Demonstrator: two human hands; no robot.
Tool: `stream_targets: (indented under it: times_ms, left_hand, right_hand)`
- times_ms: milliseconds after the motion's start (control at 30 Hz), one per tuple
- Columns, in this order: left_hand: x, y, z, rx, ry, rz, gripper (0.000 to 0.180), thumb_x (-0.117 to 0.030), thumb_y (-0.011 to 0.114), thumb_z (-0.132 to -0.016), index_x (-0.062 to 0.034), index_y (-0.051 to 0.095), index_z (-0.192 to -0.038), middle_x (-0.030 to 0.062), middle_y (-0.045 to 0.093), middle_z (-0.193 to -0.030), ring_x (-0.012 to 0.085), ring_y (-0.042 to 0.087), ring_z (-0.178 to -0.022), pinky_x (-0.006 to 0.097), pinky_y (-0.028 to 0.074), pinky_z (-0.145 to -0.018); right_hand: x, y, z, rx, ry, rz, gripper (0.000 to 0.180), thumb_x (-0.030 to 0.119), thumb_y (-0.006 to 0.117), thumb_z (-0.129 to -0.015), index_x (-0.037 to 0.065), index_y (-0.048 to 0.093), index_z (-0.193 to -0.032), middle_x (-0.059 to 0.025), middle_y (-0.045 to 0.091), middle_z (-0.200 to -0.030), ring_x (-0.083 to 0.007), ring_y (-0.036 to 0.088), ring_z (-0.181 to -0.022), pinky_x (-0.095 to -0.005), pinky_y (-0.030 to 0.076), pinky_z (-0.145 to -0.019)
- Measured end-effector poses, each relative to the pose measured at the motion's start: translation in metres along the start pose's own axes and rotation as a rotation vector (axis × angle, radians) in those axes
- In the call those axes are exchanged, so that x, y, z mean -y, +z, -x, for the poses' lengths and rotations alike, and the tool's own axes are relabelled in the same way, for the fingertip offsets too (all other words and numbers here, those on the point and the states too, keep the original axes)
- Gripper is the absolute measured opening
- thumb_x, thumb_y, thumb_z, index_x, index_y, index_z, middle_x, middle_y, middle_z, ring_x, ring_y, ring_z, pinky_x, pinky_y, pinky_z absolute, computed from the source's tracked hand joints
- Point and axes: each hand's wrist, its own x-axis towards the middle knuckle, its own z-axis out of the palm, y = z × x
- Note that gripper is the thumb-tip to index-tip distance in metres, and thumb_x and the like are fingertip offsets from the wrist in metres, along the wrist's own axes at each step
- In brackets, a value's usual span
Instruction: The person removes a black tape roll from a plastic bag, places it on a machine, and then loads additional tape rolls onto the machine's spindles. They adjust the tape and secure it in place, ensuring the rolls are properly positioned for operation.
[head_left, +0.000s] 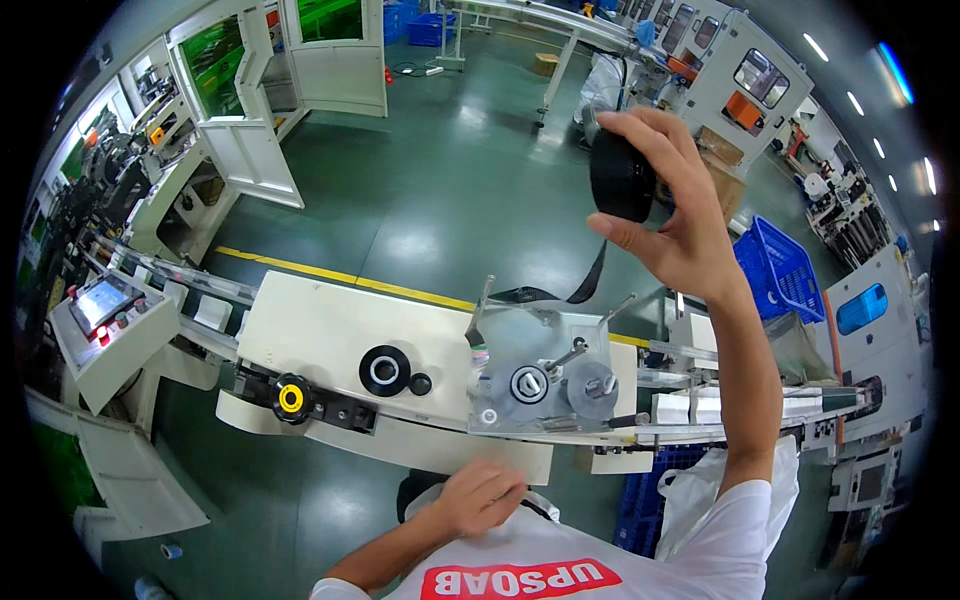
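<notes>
My right hand (680,205) is raised over the far side of the bench. Its thumb and fingers are closed round a thick black roll (620,178) with a ridged side. A dark strip (560,295) curves down from below that roll to the clear-plated machine head (530,370), which has metal posts and round hubs. Low in front of my shirt, by the bench's near edge, is my left hand (482,497). Its curled fingers are smeared by motion, so I cannot tell whether they hold anything.
On the cream bench top (310,320) lie a black ring-shaped disc (385,371) and a small black knob (421,384). A black-and-yellow handwheel (291,398) sits at the front left. Left stands a control panel (105,305); a blue crate (780,270) stands right. Rails (690,432) run rightward.
</notes>
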Motion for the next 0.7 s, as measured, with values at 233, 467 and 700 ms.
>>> stream_targets:
  times_ms: [233, 467, 700]
  left_hand:
    - [0.038, -0.103, -0.083, -0.385, -0.38, 0.129, 0.098, -0.05, 0.084, -0.075, -0.0001, 0.034, -0.142, 0.0221, 0.048, -0.137, 0.0301, 0.055, -0.114, 0.044, 0.044, -0.099]
    - [0.041, -0.13, -0.208, -0.404, -0.549, 1.057, 0.121, -0.073, 0.074, -0.07, -0.0065, 0.019, -0.156, 0.0142, 0.033, -0.154, 0.0289, 0.038, -0.141, 0.048, 0.042, -0.11]
    - [0.04, -0.155, -0.186, -0.567, -0.564, 1.178, 0.104, -0.045, 0.082, -0.074, -0.002, 0.027, -0.151, 0.0145, 0.053, -0.131, 0.0254, 0.058, -0.116, 0.039, 0.063, -0.077]
  right_hand:
    - [0.051, 0.026, -0.064, 0.044, -0.393, -0.087, 0.075, 0.018, 0.084, -0.072, 0.005, 0.054, -0.14, -0.0133, 0.058, -0.13, -0.0331, 0.053, -0.123, -0.0411, 0.042, -0.105]
    - [0.108, 0.069, -0.07, 0.369, -0.393, -0.319, 0.076, 0.006, 0.077, -0.069, 0.002, 0.044, -0.137, -0.0181, 0.057, -0.128, -0.0394, 0.053, -0.116, -0.0466, 0.042, -0.098]
    - [0.106, 0.072, -0.057, 0.173, -0.412, -0.286, 0.073, 0.009, 0.077, -0.071, 0.002, 0.045, -0.136, -0.0203, 0.054, -0.131, -0.0393, 0.055, -0.118, -0.0451, 0.043, -0.098]
